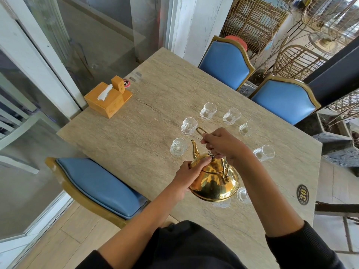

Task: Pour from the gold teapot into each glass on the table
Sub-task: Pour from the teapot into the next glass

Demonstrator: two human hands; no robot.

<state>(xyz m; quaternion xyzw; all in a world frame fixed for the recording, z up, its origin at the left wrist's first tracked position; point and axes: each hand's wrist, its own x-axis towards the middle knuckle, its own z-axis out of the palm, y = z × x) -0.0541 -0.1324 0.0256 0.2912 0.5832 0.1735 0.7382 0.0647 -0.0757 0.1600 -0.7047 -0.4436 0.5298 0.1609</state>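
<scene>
Above the table's (213, 90) near-centre, gold teapot (214, 182) held aloft, spout toward the left edge; right hand (223, 144) curled round the wire handle (200, 131); left hand (191, 172) against the pot's side, fingertip pressing the lid by the knob (210, 153); clear glasses (208, 111) ring the pot; two partly hidden beneath it; far half bare except tissue box (106, 99) at the left edge.

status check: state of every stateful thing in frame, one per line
gold teapot: lifted off the table, lid on, spout toward the glass by the spout
right hand: grips the teapot's handle
left hand: against the pot's side, a finger on the lid
glass by the spout: upright, contents unclear
other glasses: upright, look empty
tissue box: tissue sticking out the top
</scene>
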